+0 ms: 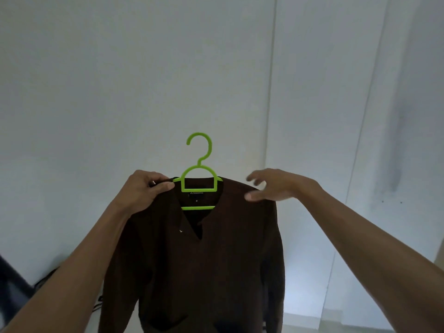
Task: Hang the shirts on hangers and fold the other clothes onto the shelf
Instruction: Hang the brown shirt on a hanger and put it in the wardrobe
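Note:
A dark brown long-sleeved shirt (211, 267) hangs on a bright green plastic hanger (199, 174), held up in front of a white wall. The hanger's hook points up and its bars show through the open collar. My left hand (141, 192) grips the shirt's left shoulder, with the thumb pinching the fabric next to the hanger's arm. My right hand (271, 185) hovers at the right shoulder with fingers spread and loosely bent, the thumb touching the fabric. Both sleeves hang down at the sides.
A white wall (120, 80) fills the background, and a white panel or door edge (271, 92) runs down on the right. A dark object (12, 287) and some cables (48, 277) lie low at the left, near the floor.

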A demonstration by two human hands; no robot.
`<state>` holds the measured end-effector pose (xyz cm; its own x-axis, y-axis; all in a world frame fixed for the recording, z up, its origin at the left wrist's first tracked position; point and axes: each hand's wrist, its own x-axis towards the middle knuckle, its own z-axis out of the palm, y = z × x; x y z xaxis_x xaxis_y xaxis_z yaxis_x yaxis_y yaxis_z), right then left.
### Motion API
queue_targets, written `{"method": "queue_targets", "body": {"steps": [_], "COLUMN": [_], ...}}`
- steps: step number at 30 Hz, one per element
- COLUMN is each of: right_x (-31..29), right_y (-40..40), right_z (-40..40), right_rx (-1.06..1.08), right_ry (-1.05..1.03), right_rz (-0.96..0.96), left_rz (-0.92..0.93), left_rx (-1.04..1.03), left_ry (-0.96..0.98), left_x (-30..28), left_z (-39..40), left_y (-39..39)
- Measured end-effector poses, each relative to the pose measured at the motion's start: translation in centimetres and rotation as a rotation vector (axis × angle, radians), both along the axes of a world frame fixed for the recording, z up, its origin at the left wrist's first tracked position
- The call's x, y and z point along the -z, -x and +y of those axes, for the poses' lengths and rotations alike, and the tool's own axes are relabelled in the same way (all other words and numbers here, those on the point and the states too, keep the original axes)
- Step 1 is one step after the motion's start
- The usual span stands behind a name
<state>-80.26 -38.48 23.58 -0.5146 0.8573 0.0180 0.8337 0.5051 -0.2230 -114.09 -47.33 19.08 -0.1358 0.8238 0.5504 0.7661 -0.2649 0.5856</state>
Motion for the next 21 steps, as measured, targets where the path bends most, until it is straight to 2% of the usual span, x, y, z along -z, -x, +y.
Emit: {"method": "queue_targets", "body": {"steps": [3,6,8,13,17,21], "right_x": [1.3,3.4,3.9,3.6,3.0,3.9], "right_y": [2.0,3.0,3.0,2.5,0.7,-2.2], "right_z": [0.0,0.7,1.0,1.3,2.2,2.5], "right_rx": [-0.146,-0.186,-0.198,-0.188,-0.117,0.030], "right_ry": [-0.080,-0.164,-0.200,-0.265,-0.340,-0.347], "right_rz": [0.139,0.330,0.377,0.420,0.429,0.277], "left_rz": [-0.003,0.003,-0.005,-0.031,0.071,0.100], "left_rx": [0.014,0.020,0.031,0.063,0.130,0.185], "left_ry": [0.011,0.028,0.027,0.041,0.153,0.097], "left_x": [-0.2,-0.5,-0.7,-1.1,-2.1,-1.0], "left_z": [0.1,-0.1,-0.1,1.0,3.6,6.7], "left_y": [-0.8,-1.1,-1.0,-1.2,-1.5,-3.6]}}
